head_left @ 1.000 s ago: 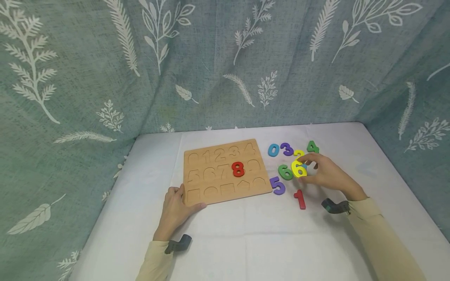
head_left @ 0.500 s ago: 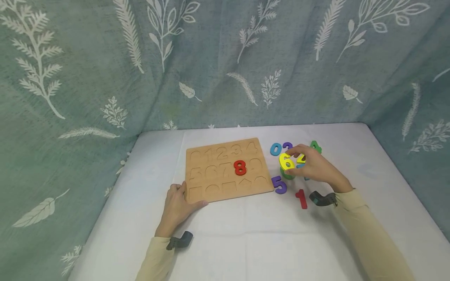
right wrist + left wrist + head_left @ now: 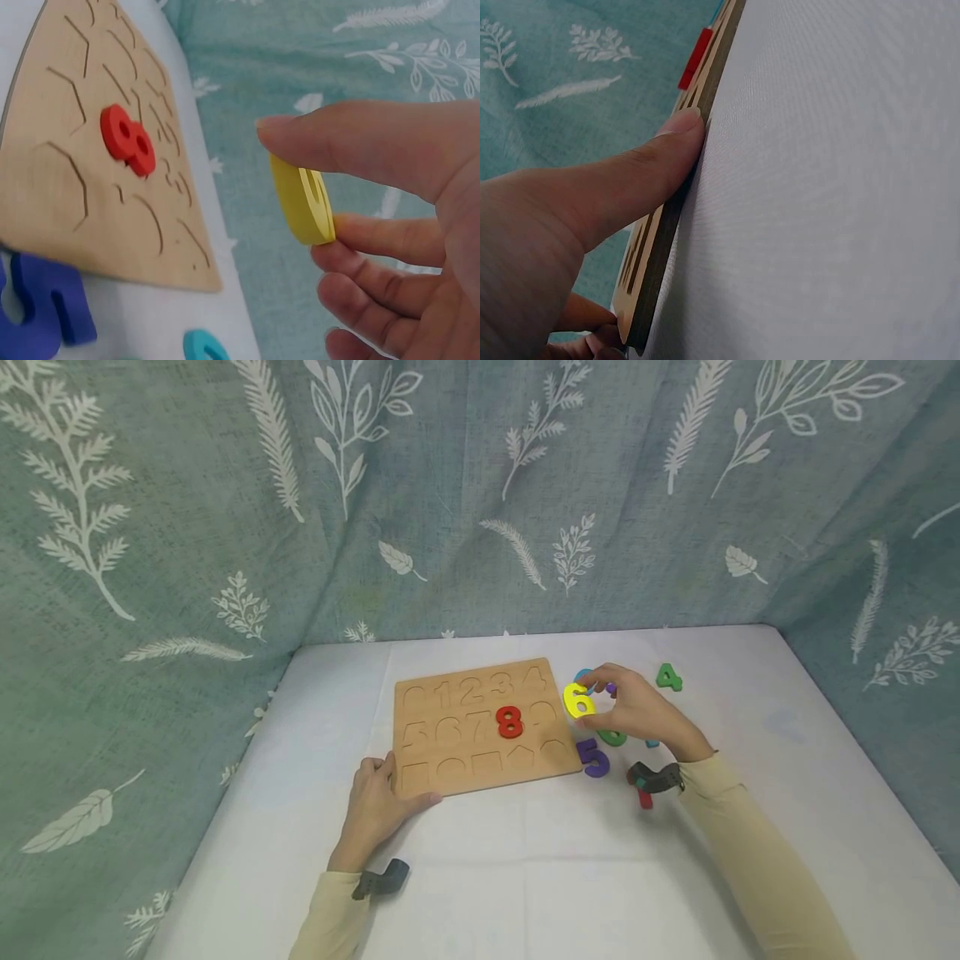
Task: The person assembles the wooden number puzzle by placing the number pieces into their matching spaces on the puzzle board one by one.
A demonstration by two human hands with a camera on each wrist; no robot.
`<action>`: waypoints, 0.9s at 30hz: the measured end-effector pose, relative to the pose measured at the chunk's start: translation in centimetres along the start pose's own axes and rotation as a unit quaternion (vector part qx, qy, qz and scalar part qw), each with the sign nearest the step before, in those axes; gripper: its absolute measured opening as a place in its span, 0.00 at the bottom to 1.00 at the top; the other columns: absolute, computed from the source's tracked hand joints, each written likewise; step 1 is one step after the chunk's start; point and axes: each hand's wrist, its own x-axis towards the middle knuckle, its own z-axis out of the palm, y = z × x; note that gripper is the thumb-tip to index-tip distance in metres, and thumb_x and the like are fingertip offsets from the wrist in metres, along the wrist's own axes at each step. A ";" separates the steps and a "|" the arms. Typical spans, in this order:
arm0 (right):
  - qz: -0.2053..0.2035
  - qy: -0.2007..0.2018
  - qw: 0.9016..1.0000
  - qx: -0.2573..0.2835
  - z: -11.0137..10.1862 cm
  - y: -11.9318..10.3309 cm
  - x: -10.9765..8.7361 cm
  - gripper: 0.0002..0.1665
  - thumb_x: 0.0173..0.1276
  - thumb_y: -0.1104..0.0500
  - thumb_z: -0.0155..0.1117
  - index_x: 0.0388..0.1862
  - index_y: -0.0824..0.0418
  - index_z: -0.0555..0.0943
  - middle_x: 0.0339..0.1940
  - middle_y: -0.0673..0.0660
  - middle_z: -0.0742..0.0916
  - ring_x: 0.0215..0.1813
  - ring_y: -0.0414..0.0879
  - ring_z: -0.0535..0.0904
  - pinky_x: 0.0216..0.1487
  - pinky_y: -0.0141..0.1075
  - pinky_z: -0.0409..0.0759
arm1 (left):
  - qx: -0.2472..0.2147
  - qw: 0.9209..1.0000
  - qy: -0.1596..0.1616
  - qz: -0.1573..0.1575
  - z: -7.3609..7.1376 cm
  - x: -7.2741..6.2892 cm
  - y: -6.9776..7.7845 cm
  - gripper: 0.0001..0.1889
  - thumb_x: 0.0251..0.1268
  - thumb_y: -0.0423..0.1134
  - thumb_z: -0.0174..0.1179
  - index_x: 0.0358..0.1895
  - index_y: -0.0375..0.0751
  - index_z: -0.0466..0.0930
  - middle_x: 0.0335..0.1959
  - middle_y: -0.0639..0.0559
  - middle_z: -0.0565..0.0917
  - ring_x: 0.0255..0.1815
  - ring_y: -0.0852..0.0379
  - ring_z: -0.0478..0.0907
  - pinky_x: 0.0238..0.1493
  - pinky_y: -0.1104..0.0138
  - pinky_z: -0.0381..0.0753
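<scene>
A wooden number puzzle board lies on the white cloth in the head view. My left hand holds its near left corner, thumb on the front edge and fingers at the left side, as the left wrist view also shows. My right hand pinches a yellow number piece between thumb and fingers, above the cloth just off the board's right edge. Seen from the head, the piece reads as a 6. A red 8 sits on the board in the middle row, standing proud of the surface.
Loose number pieces lie right of the board: a purple 5, a green 4, a red 1 partly behind the right wrist camera, and a partly hidden green 6. Other pieces are mostly covered by the right hand. A patterned curtain hangs behind.
My right hand has carried the yellow number piece leftward, from over the loose pieces to beside the board's right edge. My left hand has stayed at the board's corner.
</scene>
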 end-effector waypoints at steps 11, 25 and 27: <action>-0.012 0.002 1.000 0.006 1.9 -1.4 2.0 0.37 0.55 0.52 0.83 0.63 0.60 0.82 0.59 0.58 0.85 0.59 0.60 0.79 0.58 0.53 0.78 | -0.001 1.000 0.001 -0.003 0.0 0.0 0.0 0.68 0.44 0.70 0.77 0.80 0.27 0.55 0.60 0.34 0.68 0.56 0.41 0.68 0.53 0.52 0.72; -0.014 0.011 0.999 0.048 4.7 -2.9 4.0 0.34 0.55 0.55 0.81 0.61 0.60 0.82 0.56 0.56 0.84 0.58 0.54 0.76 0.52 0.46 0.77 | -0.001 1.000 0.002 -0.003 0.0 -0.1 0.0 0.66 0.45 0.68 0.77 0.79 0.26 0.56 0.62 0.32 0.68 0.58 0.39 0.69 0.56 0.49 0.73; -0.016 0.013 0.998 0.054 5.2 -3.0 4.3 0.33 0.55 0.55 0.81 0.61 0.60 0.83 0.56 0.56 0.84 0.58 0.54 0.76 0.51 0.46 0.78 | -0.001 1.000 0.002 -0.002 0.0 -0.1 0.0 0.66 0.45 0.68 0.77 0.79 0.26 0.56 0.62 0.32 0.68 0.58 0.40 0.69 0.56 0.49 0.73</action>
